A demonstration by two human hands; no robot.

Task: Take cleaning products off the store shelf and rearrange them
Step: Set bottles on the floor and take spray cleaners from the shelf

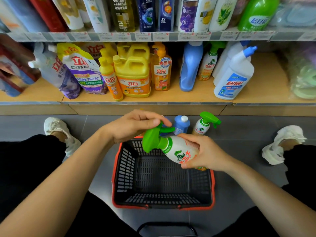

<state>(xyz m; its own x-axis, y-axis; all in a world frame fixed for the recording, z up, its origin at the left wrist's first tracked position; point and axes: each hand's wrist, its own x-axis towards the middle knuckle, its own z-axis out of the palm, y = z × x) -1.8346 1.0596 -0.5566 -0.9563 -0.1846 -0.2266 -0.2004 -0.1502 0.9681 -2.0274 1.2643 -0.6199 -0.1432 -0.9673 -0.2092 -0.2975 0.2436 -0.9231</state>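
Spray bottle (179, 151) front and centre: white body, green trigger head, tilted almost flat in the air above the far end of the basket (124, 168), with the head pointing to the person's left. The right hand (203, 153) wraps the body, fingers (187, 136) curled over the top and the thumb pressed along the underside of the label. The left hand (135, 125) comes in from the other side and arches over the green head, its fingers bent down onto the nozzle. The thumb lies along the top, though the fingertips are partly hidden, so it may be a pinch or only a touch.

The basket is black mesh with a red rim and sits on the grey floor (239, 132) between the person's knees. Nothing shows inside it.

Just beyond the basket, two things stand upright on the floor — a blue bottle (182, 124) with a white cap and, beside it on the right, a second spray bottle (205, 124) of the same kind.

Up on the lower shelf (266, 79) stands a yellow jug (135, 77) among orange dish-soap bottles. Further right comes a tall blue container (190, 65), then one more green-topped sprayer (208, 64), then a white bottle (234, 77) with a blue angled cap near the front edge.
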